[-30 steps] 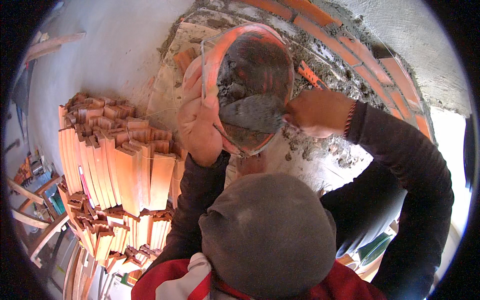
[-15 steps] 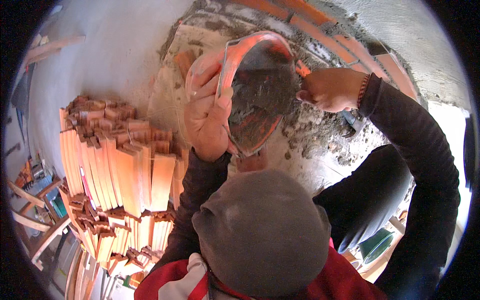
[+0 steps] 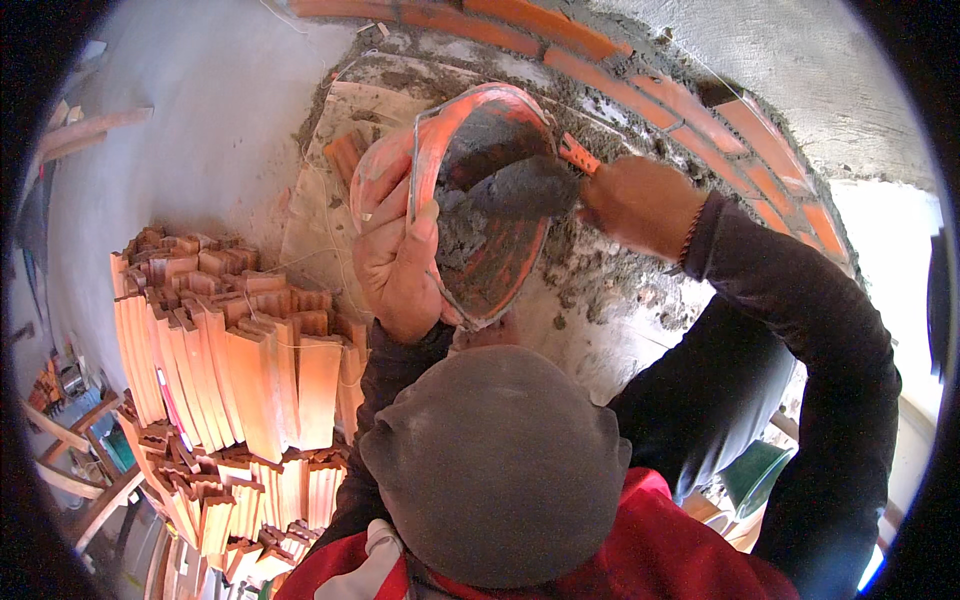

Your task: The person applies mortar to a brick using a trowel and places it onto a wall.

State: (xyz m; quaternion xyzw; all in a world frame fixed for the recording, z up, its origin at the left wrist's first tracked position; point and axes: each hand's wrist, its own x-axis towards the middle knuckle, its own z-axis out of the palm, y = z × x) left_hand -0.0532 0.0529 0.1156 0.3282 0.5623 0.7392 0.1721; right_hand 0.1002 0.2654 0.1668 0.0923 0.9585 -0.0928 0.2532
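Note:
My left hand (image 3: 398, 255) grips the rim of an orange plastic bucket (image 3: 500, 270), tilted on its side with its mouth turned to the right. Grey mortar (image 3: 462, 225) clings to its inner wall. My right hand (image 3: 640, 205) holds a trowel by its orange handle (image 3: 577, 155). The mortar-coated trowel blade (image 3: 525, 190) reaches into the bucket's mouth. Both hands are raised in front of a curved course of red bricks (image 3: 650, 85) set in mortar. A grey cap (image 3: 495, 465) fills the lower middle and hides what lies under it.
A tall stack of orange clay bricks (image 3: 240, 380) stands at the left, with a pale concrete floor (image 3: 180, 150) beyond it. Wet mortar (image 3: 610, 280) is smeared on the surface beneath the bucket. Wooden pieces (image 3: 70, 470) lie at the far left.
The bucket has been tipped further onto its side and raised toward the brick course. My right hand has moved right, and the trowel blade now sits higher in the bucket's mouth.

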